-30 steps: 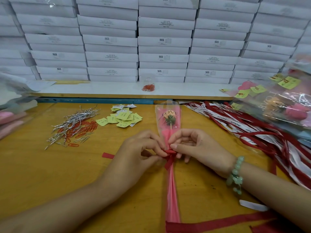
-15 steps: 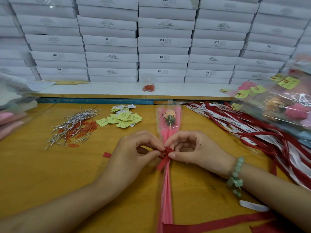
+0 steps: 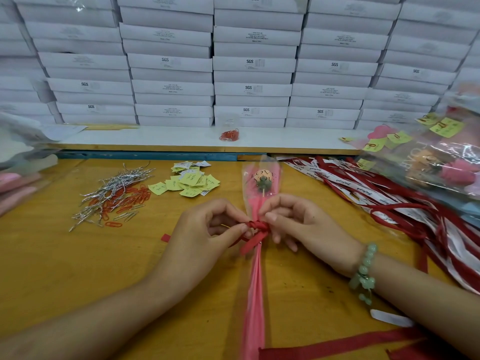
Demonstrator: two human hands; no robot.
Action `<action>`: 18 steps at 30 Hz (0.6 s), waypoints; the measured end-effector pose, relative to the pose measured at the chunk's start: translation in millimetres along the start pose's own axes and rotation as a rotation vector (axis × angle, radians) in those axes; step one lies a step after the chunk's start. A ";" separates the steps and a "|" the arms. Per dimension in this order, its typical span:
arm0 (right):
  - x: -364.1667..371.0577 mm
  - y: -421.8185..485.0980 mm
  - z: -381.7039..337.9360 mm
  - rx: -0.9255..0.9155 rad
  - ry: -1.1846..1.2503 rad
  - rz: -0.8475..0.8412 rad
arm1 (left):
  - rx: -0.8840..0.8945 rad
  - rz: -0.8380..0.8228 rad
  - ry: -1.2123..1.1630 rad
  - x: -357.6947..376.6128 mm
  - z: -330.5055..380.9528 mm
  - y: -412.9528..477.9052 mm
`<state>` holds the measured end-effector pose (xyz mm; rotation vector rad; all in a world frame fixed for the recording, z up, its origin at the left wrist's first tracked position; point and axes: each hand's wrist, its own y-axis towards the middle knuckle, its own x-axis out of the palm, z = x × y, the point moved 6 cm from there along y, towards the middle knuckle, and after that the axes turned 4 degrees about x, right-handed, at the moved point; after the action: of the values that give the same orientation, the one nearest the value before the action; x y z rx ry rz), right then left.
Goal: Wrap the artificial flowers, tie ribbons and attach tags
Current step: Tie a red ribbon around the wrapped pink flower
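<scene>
A wrapped artificial flower lies lengthwise on the wooden table in a clear and pink sleeve. A red ribbon is knotted round the sleeve's narrow neck. My left hand pinches the ribbon's left side between thumb and fingers. On the knot's right side my right hand pinches the ribbon, a green bead bracelet on its wrist. Yellow tags lie in a pile beyond my left hand.
Silver twist ties and red paper clips are heaped at the left. Red and white ribbons spread across the right, with finished wrapped flowers above them. Stacked white boxes form a wall behind a shelf. A loose red ribbon crosses the front.
The flower's lower end has swung slightly left. The ribbon now forms a tighter knot, and my fingers have shifted a little upward on it.
</scene>
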<state>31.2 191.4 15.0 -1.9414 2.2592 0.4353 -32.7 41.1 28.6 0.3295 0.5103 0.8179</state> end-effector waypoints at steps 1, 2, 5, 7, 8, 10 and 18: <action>-0.7 -0.1 -0.5 0.001 0.010 0.004 | 0.002 0.001 0.002 -0.2 -0.2 0.0; -1.0 -0.3 -0.9 0.004 0.017 0.001 | 0.002 0.001 0.001 -0.4 -0.5 0.0; 1.4 -1.6 -2.9 -0.004 -0.011 -0.033 | 0.003 0.000 -0.002 -0.2 -1.0 0.2; 2.8 -1.8 -2.8 -0.018 -0.072 -0.047 | 0.008 0.004 0.006 -0.4 -0.9 0.6; 3.0 -1.8 -2.3 -0.016 -0.091 -0.045 | 0.011 0.004 0.008 -0.3 -0.9 0.6; 2.7 -1.8 -1.6 0.009 -0.093 -0.030 | 0.013 -0.004 0.004 0.2 -0.7 0.3; 2.2 -1.8 -2.5 0.057 -0.009 -0.042 | 0.013 -0.006 0.000 0.1 -2.2 -0.1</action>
<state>32.8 188.3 16.5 -1.9508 2.1957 0.3696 -33.8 41.3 26.6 0.3401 0.5165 0.8087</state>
